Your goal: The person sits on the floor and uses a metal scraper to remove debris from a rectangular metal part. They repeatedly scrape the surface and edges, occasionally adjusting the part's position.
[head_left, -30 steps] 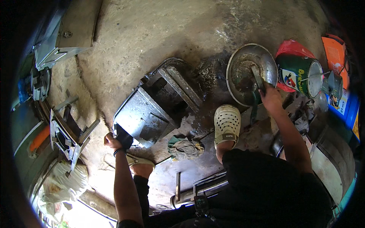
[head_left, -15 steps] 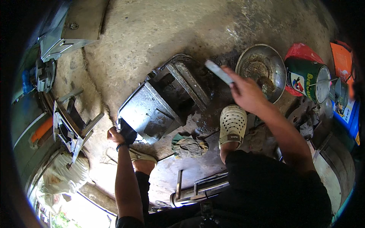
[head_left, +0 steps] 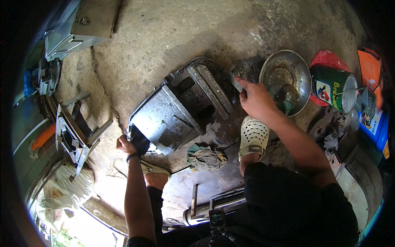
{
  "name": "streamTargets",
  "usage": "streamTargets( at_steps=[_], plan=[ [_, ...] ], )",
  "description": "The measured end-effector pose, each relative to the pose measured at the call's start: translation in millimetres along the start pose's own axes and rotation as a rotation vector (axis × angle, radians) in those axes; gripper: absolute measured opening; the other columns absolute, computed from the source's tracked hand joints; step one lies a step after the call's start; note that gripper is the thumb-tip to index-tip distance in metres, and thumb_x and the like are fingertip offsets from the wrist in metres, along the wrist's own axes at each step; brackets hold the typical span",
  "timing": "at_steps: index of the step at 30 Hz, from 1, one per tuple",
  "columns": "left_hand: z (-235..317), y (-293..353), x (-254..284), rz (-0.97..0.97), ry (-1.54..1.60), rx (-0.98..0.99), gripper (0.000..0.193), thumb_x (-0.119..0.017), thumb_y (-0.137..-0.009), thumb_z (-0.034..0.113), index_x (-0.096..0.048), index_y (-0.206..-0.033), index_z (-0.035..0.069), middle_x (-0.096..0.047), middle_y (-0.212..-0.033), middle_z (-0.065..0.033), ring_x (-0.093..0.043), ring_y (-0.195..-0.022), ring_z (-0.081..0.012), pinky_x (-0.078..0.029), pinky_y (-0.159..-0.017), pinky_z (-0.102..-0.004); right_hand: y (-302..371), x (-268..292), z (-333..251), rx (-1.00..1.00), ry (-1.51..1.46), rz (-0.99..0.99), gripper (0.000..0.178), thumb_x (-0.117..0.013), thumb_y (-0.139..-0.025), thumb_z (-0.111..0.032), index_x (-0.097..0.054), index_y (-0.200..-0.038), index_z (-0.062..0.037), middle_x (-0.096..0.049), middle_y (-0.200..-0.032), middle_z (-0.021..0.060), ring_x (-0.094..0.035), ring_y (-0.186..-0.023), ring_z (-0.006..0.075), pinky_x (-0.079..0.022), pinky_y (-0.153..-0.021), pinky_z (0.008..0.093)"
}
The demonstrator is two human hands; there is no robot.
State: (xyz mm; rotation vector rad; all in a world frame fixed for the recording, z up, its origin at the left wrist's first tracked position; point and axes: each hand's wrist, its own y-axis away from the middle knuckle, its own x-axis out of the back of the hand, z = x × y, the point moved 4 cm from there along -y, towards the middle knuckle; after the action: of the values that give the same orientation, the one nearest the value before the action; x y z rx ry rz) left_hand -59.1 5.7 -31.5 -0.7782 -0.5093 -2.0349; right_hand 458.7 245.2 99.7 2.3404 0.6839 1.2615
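Observation:
A grimy metal casing (head_left: 162, 116) with a smooth shiny panel and open slots lies tilted on the floor in front of me. My left hand (head_left: 126, 145) is closed at its near left corner, gripping the edge beside a dark opening. My right hand (head_left: 258, 99) is closed around a flat grey bar (head_left: 237, 85), index finger stretched along it. Most of the bar is hidden by the hand; its end is close to the casing's right side, and I cannot tell if they touch. A crumpled, stained rag (head_left: 205, 158) rests on the floor below the casing.
Right of my right hand stands a round metal basin (head_left: 305, 68) with dirty liquid and a brush-like thing in it. Beyond are a green can (head_left: 332, 88) and a red plastic bag (head_left: 327, 58). Metal frames (head_left: 76, 138) stand left, a metal box (head_left: 92, 24) far left. My shoes flank the rag.
My right hand has moved down and slightly left, bringing the bar nearer the casing's right side and turning it steeper. My left hand keeps its hold on the corner.

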Motion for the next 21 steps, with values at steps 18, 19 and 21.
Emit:
streamTargets(
  at_steps=[18, 19, 21],
  plan=[
    [7.0, 6.0, -1.5, 0.004, 0.041, 0.026, 0.046, -0.048, -0.088, 0.033, -0.068, -0.082, -0.008, -0.067, -0.075, -0.0186, -0.057, -0.071, -0.0274, -0.047, -0.068, -0.0421, -7.8, -29.2, 11.7, 0.187, -0.076, 0.167, 0.054, -0.055, -0.087, -0.002, -0.054, -0.14, -0.0116, -0.063, -0.078, 0.026, -0.062, -0.064, 0.0408, -0.05, -0.063, 0.0474],
    [7.2, 4.8, -1.4, 0.003, 0.006, 0.006, 0.046, -0.048, -0.088, 0.032, -0.068, -0.082, -0.008, -0.067, -0.075, -0.0185, -0.058, -0.071, -0.0273, -0.047, -0.068, -0.042, -8.2, -29.2, 13.1, 0.208, -0.113, 0.176, 0.054, -0.055, -0.087, -0.001, -0.054, -0.14, -0.0119, -0.063, -0.078, 0.0258, -0.061, -0.063, 0.0402, -0.05, -0.063, 0.0463],
    [6.5, 2.7, -0.7, 0.002, -0.033, -0.031, 0.045, -0.048, -0.088, 0.032, -0.068, -0.082, -0.008, -0.067, -0.075, -0.0182, -0.058, -0.07, -0.027, -0.047, -0.068, -0.0418, -7.1, -27.4, 15.9, 0.266, -0.2, 0.181, 0.054, -0.056, -0.088, -0.001, -0.053, -0.141, -0.0126, -0.063, -0.077, 0.0255, -0.061, -0.061, 0.039, -0.05, -0.062, 0.0443]
  ],
)
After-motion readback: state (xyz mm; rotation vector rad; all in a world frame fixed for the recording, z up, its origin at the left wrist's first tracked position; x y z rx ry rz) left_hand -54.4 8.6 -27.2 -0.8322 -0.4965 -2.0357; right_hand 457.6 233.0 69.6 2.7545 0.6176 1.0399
